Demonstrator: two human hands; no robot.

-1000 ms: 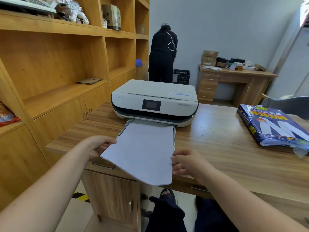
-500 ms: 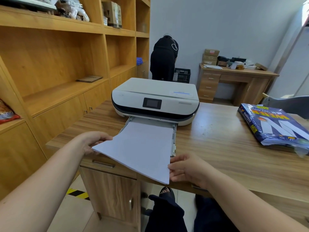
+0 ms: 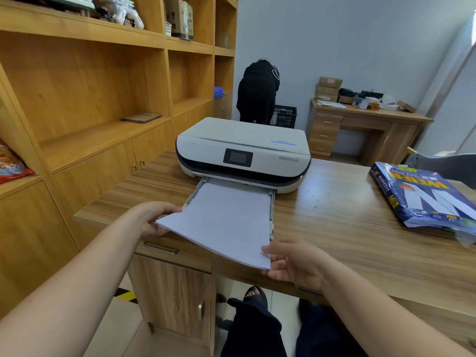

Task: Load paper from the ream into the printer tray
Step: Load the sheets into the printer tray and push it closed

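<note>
The left hand (image 3: pixel 152 220) pinches the near left corner and the right hand (image 3: pixel 291 264) the near right corner of a thin white stack of paper sheets (image 3: pixel 224 222), whose far end lies in the pulled-out grey plastic tray (image 3: pixel 271 202) of the white-and-black desktop printer (image 3: pixel 242 150) on the wood-grain counter (image 3: pixel 347 228). The step in hand appears to be insertion. Next, the skewed stack probably needs squaring to the tray walls and sliding forward; the blue wrapped ream (image 3: pixel 425 199) lies well apart, right.
</note>
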